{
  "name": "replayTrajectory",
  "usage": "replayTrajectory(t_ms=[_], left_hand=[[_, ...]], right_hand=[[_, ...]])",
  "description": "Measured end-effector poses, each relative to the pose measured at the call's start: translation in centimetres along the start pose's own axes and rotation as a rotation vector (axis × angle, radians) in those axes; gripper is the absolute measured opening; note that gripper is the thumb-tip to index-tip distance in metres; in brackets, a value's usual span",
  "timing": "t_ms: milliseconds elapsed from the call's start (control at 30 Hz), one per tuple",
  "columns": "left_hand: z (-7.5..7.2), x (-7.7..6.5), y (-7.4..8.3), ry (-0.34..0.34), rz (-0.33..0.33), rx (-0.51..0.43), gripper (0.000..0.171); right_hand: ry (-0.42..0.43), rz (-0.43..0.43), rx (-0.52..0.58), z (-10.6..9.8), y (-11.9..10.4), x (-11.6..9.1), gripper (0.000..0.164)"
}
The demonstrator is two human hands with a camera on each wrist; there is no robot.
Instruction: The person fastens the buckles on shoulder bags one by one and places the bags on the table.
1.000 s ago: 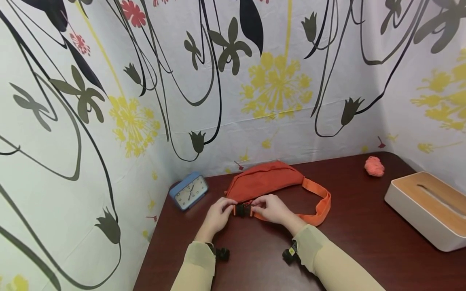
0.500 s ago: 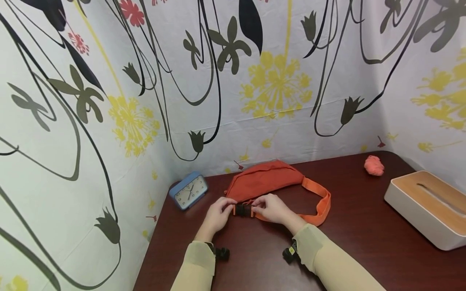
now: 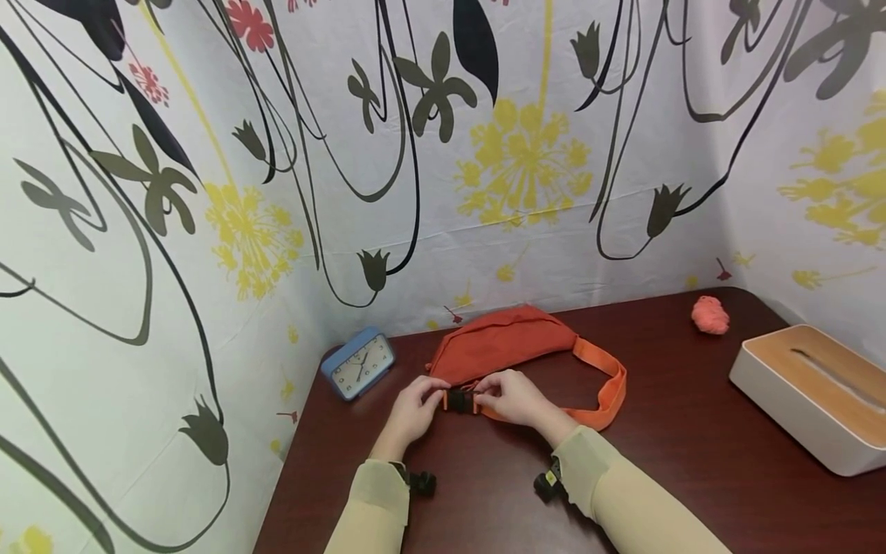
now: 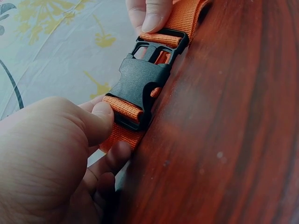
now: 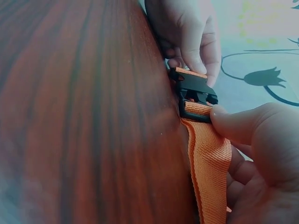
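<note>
An orange waist bag (image 3: 505,342) lies at the back of the table, its orange strap (image 3: 612,388) looping round on the right. In front of it is the strap's black side-release buckle (image 3: 460,401), held between both hands. My left hand (image 3: 410,412) pinches the socket end, its thumb against the webbing in the left wrist view. My right hand (image 3: 517,398) pinches the prong end by its strap bar. In the left wrist view the prongs of the buckle (image 4: 142,79) sit partly inside the socket, with part of them showing. The right wrist view shows the same buckle (image 5: 194,86) near the table surface.
A blue alarm clock (image 3: 363,365) stands left of the bag. A ball of coral yarn (image 3: 710,315) lies at the back right. A white tissue box (image 3: 782,404) with a wood-look top stands at the right. Patterned fabric (image 3: 429,200) hangs behind the table.
My right hand has shifted slightly left with its end of the buckle, and the strap loop has followed a little. The left hand stays nearly in place.
</note>
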State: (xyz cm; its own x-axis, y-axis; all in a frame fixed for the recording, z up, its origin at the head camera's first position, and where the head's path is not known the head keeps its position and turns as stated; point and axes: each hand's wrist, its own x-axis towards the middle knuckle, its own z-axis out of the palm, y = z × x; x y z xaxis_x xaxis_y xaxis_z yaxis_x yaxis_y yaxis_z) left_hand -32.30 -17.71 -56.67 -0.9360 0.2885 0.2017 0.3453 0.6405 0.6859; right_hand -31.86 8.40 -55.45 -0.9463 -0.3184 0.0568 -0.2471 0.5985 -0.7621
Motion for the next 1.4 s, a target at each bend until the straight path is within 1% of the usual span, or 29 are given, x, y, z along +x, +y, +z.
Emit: replayTrajectory(t_ms=[200,333,600,700,1000,1400], left_hand=[[0.1,0.1,0.1,0.006,-0.005,-0.005,0.018],[0.1,0.2,0.2,0.004,-0.017,-0.012,0.018],[0.0,0.1,0.0,0.011,-0.048,-0.024,0.017],[0.0,0.0,0.0,0.015,-0.052,-0.030,0.017],[0.0,0.0,0.0,0.029,-0.040,-0.039,0.017],[-0.2,0.1,0.1,0.031,-0.041,-0.039,0.016]], right_hand=[[-0.020,0.008,-0.017,-0.4,-0.1,0.4,0.008],[-0.019,0.009,-0.015,-0.4,-0.3,0.5,0.007],[-0.008,0.007,0.023,0.2,-0.6,0.6,0.008],[0.005,-0.005,0.025,0.5,-0.5,0.7,0.008],[0.015,-0.028,0.046,1.3,-0.5,0.6,0.010],[0.043,-0.009,0.083,1.8,-0.3,0.5,0.008]])
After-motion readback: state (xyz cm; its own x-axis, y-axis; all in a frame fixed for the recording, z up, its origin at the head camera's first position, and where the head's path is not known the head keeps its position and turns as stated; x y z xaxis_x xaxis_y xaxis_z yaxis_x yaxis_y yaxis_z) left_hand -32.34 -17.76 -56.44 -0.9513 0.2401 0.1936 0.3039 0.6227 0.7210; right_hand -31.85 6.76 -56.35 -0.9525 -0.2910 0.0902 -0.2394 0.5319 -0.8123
